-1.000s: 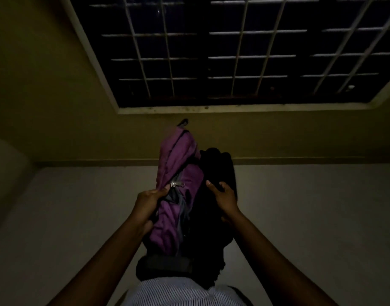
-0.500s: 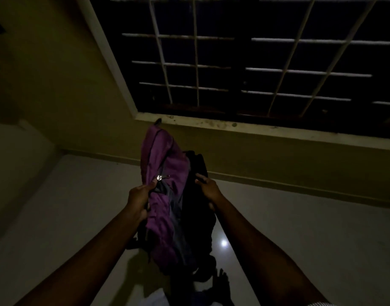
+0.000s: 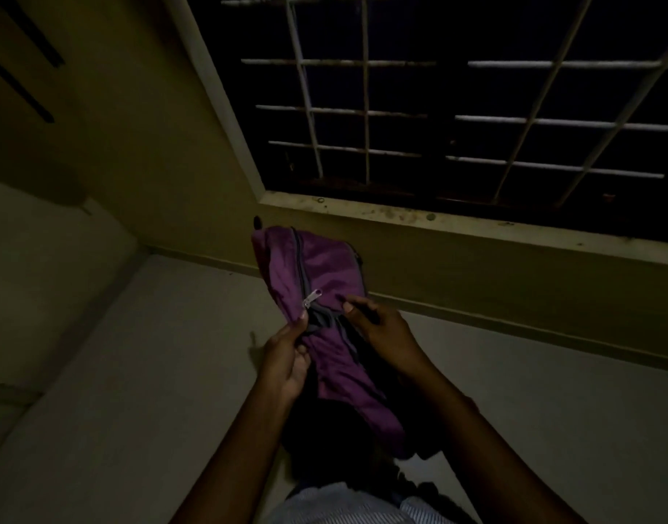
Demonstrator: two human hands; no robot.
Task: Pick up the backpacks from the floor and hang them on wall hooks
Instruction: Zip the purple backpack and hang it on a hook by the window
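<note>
A soft, crumpled purple fabric backpack (image 3: 325,266) with a grey zip line and dark back panel is held up off the pale floor (image 3: 136,372), in front of the yellow wall below the barred window (image 3: 366,115). Its silver metal zip pull (image 3: 311,298) sits halfway along. The left hand (image 3: 287,357) grips the fabric just beside the pull. The right hand (image 3: 381,330) curls round the opposite edge, thumb pressed on the purple cloth.
</note>
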